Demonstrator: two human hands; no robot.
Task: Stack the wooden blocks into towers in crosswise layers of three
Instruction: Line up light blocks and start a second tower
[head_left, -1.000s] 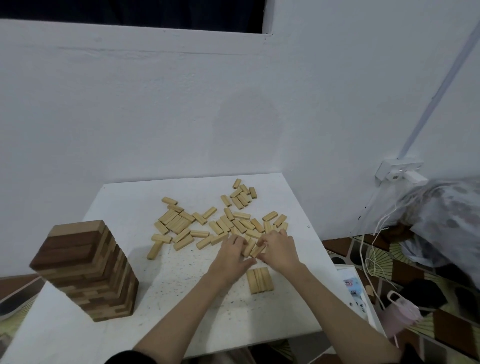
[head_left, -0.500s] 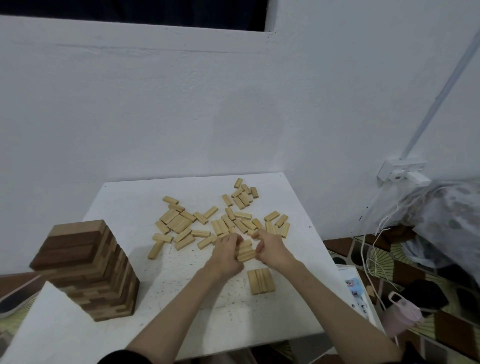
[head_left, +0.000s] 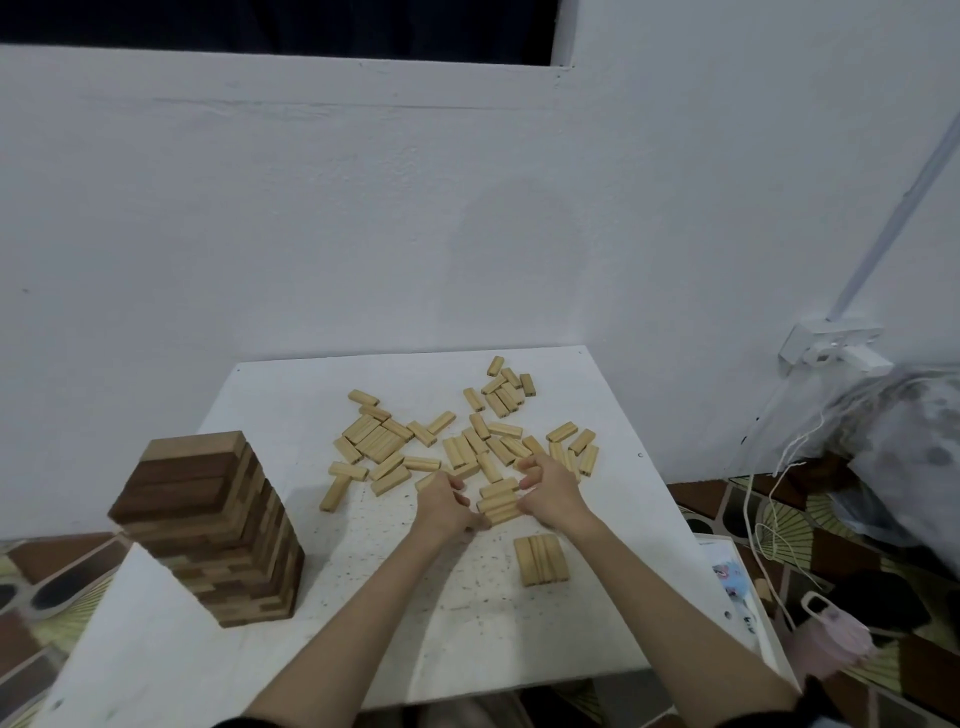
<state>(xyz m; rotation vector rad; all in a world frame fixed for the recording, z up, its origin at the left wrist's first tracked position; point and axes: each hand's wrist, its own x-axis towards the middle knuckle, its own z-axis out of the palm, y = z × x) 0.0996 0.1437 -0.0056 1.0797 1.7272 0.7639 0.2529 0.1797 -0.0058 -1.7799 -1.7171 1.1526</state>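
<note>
Blocks of pale wood (head_left: 470, 441), each a short flat bar with rounded ends and a fine grain, lay scattered in a loose heap over the far half of the white table (head_left: 291, 405). The table top was smooth but speckled with many small dark marks near the hands.

Both hands were at the near edge of the heap, facing each other. Between them sat a small bundle of three blocks (head_left: 500, 502), lying side by side and pressed together. The left hand (head_left: 441, 506) had its fingers curled against the left ends of the bundle, and the right hand (head_left: 551, 489) had its fingers bent around the right ends, so the two hands gripped the bundle from both sides. Whether the bundle was lifted or was resting on the table I could not tell from this angle.

Just nearer to the person, a little to the right, a finished layer of three blocks (head_left: 541, 560) lay flat on the table, its long sides touching, crosswise to the bundle in the hands.

At the left side of the table stood a tall tower (head_left: 208, 525) of larger, darker blocks, brown and tan in alternate layers, with square edges and a smooth top.

Behind the table was a rough white wall (head_left: 363, 208), and on the right a white socket box (head_left: 831, 348) with thin cables hanging down.
</note>
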